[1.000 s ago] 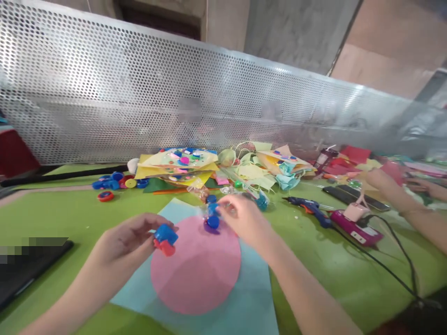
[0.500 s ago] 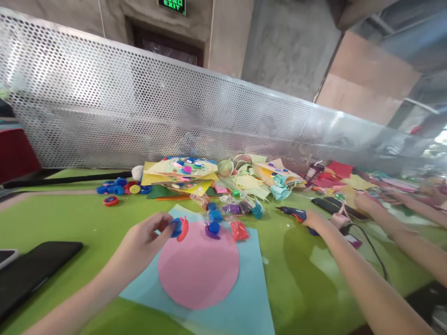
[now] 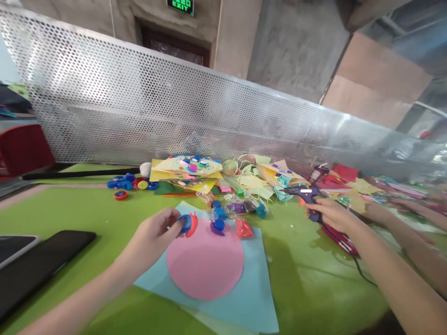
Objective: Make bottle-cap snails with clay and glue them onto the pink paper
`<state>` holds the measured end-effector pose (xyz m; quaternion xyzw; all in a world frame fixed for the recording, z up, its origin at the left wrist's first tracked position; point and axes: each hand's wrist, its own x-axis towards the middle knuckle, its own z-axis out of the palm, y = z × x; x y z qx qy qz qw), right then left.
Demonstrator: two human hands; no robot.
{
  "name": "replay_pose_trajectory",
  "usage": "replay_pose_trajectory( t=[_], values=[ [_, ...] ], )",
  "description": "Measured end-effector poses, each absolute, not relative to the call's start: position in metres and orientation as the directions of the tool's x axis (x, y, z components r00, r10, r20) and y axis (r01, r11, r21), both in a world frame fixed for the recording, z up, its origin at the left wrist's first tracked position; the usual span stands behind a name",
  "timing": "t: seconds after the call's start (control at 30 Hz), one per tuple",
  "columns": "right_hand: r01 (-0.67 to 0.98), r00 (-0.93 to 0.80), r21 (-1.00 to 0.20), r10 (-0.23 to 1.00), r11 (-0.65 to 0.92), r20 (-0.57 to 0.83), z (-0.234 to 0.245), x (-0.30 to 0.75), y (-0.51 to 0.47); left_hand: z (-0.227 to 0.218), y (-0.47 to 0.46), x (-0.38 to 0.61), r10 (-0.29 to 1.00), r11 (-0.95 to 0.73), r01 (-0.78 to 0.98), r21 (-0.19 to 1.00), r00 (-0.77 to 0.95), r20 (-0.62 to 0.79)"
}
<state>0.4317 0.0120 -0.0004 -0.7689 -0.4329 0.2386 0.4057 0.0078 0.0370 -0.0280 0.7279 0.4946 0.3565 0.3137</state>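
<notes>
A perforated metal screen (image 3: 146, 97) runs along the far side of the green desk (image 3: 307, 288), bright patches of light shining on its left part. Behind it rises a grey concrete wall (image 3: 289, 51) with a dark doorway (image 3: 178, 51) under a glowing green exit sign (image 3: 180, 4). A tan panel (image 3: 380, 79) stands far right; the far-right corner is blurred.

The glue gun (image 3: 310, 192) looks smooth plastic, the pink circle (image 3: 206, 265) paper (matt).
</notes>
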Motion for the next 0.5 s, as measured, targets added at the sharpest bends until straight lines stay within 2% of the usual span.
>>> replay_pose_trajectory(
  t=[0.13, 0.23, 0.3, 0.4, 0.5],
  values=[
    [0.342, 0.436, -0.935, 0.897, -0.09, 0.073, 0.007, 0.391, -0.011, -0.023, 0.03, 0.006, 0.927, -0.374, 0.564, 0.736, 0.24, 0.287],
    [0.307, 0.326, -0.951, 0.936, 0.024, 0.129, 0.007, 0.361, -0.022, -0.015, 0.026, 0.003, 0.918, -0.391, 0.627, 0.674, 0.21, 0.337],
    [0.297, 0.19, -0.949, 0.968, 0.103, 0.164, 0.007, 0.342, -0.024, -0.011, 0.024, 0.001, 0.917, -0.384, 0.657, 0.648, 0.189, 0.352],
    [0.392, 0.025, -0.894, 0.968, 0.219, 0.249, 0.009, 0.311, -0.019, -0.007, 0.024, -0.002, 0.904, -0.38, 0.707, 0.596, 0.149, 0.4],
    [0.543, -0.102, -0.764, 0.931, 0.347, 0.351, 0.01, 0.278, -0.01, -0.005, 0.024, -0.004, 0.883, -0.389, 0.725, 0.568, 0.118, 0.454]
  ],
)
